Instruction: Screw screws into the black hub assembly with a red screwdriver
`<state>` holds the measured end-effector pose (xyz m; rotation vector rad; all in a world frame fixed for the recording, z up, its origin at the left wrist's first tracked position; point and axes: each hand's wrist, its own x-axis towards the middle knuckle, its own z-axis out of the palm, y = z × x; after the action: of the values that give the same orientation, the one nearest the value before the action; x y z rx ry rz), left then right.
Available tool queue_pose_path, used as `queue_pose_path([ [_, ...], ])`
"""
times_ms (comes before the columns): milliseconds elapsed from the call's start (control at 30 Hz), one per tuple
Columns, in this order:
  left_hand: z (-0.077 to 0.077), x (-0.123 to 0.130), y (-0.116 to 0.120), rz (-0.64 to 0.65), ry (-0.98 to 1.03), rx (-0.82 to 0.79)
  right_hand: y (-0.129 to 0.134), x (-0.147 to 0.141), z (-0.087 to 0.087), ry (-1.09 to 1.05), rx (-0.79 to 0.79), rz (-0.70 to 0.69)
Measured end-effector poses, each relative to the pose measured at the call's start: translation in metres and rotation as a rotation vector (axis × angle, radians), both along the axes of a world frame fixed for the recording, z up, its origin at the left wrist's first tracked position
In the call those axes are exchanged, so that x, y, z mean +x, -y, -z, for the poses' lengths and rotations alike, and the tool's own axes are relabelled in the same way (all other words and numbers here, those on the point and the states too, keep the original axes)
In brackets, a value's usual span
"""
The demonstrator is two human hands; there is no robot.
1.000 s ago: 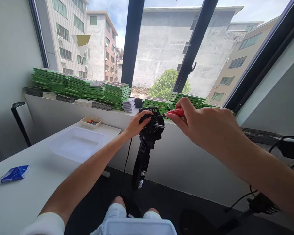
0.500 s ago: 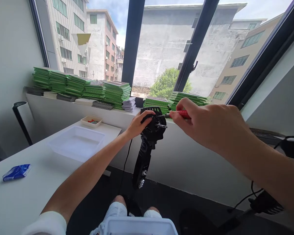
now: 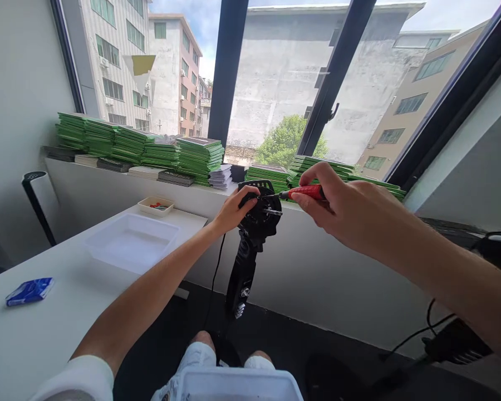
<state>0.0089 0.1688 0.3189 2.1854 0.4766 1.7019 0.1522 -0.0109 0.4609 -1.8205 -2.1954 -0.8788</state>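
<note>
In front of me stands a black pedestal fan with no blades on it, its round motor head (image 3: 259, 223) facing me and a metal shaft (image 3: 272, 211) sticking out of the middle. My left hand (image 3: 232, 210) grips the upper left of the head, with thumb and forefinger near the screwdriver's tip. A screwdriver (image 3: 304, 192) with a red handle is held level in my right hand (image 3: 338, 203), between thumb and fingers. Its thin blade reaches the upper part of the motor head; the exact spot it touches is too small to tell.
A white table (image 3: 37, 345) at left bears a clear plastic bin (image 3: 131, 245), a small tray (image 3: 156, 206) with red bits and a blue packet (image 3: 30, 292). Green book stacks (image 3: 198, 161) line the windowsill. A white tub (image 3: 240, 384) sits by my knees.
My right hand has shifted slightly right along the screwdriver and more of the red handle shows. My left hand keeps its place on the motor head.
</note>
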Motion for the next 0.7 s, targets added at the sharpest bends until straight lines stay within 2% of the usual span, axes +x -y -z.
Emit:
queue_pose_path([
  [133, -0.001, 0.000, 0.002, -0.020, -0.027, -0.007, 0.004, -0.006, -0.001, 0.240, 0.199, 0.198],
  [167, -0.001, 0.000, 0.003, -0.026, -0.033, -0.011, 0.004, -0.006, -0.001, 0.222, 0.194, 0.181],
  [267, -0.002, 0.000, 0.003, -0.032, -0.034, -0.012, -0.001, -0.001, 0.000, 0.025, 0.064, -0.002],
  [333, -0.002, -0.001, 0.002, -0.028, -0.029, -0.009, -0.003, 0.002, 0.002, -0.019, -0.004, -0.076],
  [567, -0.002, 0.002, 0.004, -0.024, -0.026, -0.019, 0.005, -0.008, 0.002, 0.267, 0.242, 0.198],
  [633, -0.002, 0.001, 0.004, -0.014, -0.023, -0.007, 0.004, -0.008, 0.001, 0.219, 0.235, 0.163],
  [700, -0.001, 0.000, 0.003, -0.010, -0.024, 0.000, 0.000, -0.003, 0.000, 0.067, 0.143, 0.033],
])
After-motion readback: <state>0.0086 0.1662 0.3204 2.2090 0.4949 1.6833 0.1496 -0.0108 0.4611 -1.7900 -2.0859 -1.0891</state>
